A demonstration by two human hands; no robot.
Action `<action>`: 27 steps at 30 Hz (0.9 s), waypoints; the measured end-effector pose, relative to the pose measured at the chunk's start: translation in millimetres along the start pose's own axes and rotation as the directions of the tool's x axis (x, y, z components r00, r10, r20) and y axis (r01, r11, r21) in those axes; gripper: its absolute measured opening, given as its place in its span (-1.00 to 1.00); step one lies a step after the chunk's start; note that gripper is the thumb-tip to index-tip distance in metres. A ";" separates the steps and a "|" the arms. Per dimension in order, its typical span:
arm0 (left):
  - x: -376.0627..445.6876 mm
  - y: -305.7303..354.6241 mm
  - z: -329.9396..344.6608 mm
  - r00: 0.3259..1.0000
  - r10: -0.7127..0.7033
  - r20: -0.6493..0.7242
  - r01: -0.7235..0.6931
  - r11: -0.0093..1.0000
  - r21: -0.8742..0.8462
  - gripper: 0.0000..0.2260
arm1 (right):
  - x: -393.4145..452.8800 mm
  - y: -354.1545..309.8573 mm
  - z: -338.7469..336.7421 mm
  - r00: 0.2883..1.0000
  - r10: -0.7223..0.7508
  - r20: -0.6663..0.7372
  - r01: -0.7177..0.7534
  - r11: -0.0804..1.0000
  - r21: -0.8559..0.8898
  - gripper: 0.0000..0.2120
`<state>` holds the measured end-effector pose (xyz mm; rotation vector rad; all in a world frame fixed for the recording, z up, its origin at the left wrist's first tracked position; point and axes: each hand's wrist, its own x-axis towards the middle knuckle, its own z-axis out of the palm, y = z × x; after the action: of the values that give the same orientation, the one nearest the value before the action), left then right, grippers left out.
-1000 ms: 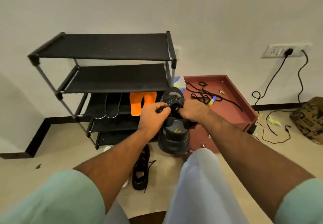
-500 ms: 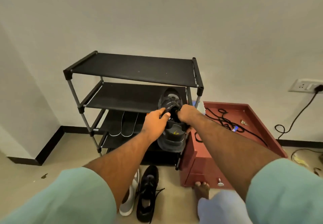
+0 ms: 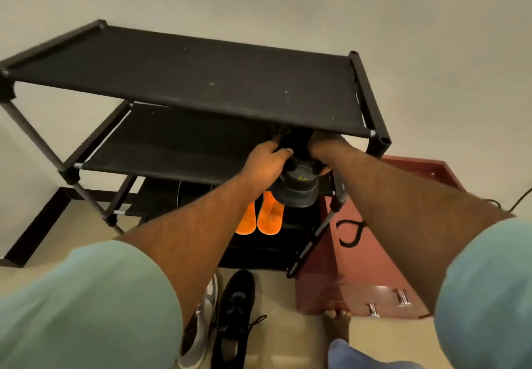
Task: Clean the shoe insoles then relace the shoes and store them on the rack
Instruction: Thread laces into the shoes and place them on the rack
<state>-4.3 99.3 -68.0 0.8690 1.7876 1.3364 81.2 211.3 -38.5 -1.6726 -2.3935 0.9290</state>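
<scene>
A dark grey shoe point(image 3: 296, 185) with a small yellow mark on its heel is held between both hands at the right end of the black rack point(image 3: 201, 80), its heel toward the camera and its front reaching in above the second shelf point(image 3: 172, 144), under the front edge of the top shelf, which hides the toe. Whether its sole rests on that shelf cannot be told. The left hand point(image 3: 266, 161) grips the shoe's left side near the collar, fingers curled closed on it; the right hand point(image 3: 324, 149) clasps the right side, its fingers partly hidden under the top shelf. Both forearms stretch forward out of pale green short sleeves point(image 3: 86, 305). Below the shoe, on a lower shelf, a pair of orange insoles point(image 3: 269, 216) lies side by side, the left one partly covered by the left forearm, and the edge of a dark insole point(image 3: 180, 193) shows further left on the same level. On the floor in front of the rack lie a black laced shoe point(image 3: 233, 319) and, just beside it on the left, a grey and white shoe point(image 3: 201, 331), partly hidden by the left arm. To the right of the rack stands a reddish-brown cabinet point(image 3: 359, 282) with metal handles; a black lace point(image 3: 349, 233) lies on its top. A bare foot point(image 3: 336, 325) stands on the floor in front of the cabinet.
</scene>
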 end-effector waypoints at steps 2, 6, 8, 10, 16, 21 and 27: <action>7.2 -0.7 4.8 1.000 0.015 0.014 -0.015 1.000 0.002 -0.73 | 11.2 0.5 2.0 0.999 0.047 0.000 -0.047 0.998 0.046 -0.75; 11.2 0.7 4.7 0.999 0.040 0.014 -0.041 0.999 0.019 -0.72 | 18.4 -0.5 2.3 0.998 0.053 0.015 -0.054 0.995 0.085 -0.76; 6.3 7.1 0.1 0.997 0.038 0.069 -0.040 0.999 0.023 -0.68 | 10.5 -1.0 0.9 0.999 0.023 0.030 -0.027 0.991 0.132 -0.80; -3.1 8.1 -6.6 0.993 0.012 0.115 -0.016 0.999 0.032 -0.63 | -2.2 1.7 -1.5 1.000 0.006 0.005 -0.007 0.969 0.249 -0.73; -57.0 -32.2 -12.3 0.970 0.240 -0.042 -0.234 0.966 0.112 -0.61 | -87.9 31.2 20.0 0.956 -0.106 -0.275 0.174 0.956 0.237 -0.66; -112.7 -87.5 -5.6 0.934 0.313 -0.171 -0.301 0.949 0.091 -0.71 | -148.7 60.2 95.6 0.888 -0.204 -0.412 0.349 0.883 0.315 -0.79; -142.7 -185.6 -9.2 0.992 -0.050 -0.113 0.064 0.991 0.121 -0.77 | -154.8 87.8 195.7 0.982 -0.116 0.149 0.071 0.958 0.278 -0.60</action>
<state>43.2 -69.2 -223.7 0.8174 1.9839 1.2690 139.6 11.0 -201.1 -1.4221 -2.2868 1.3555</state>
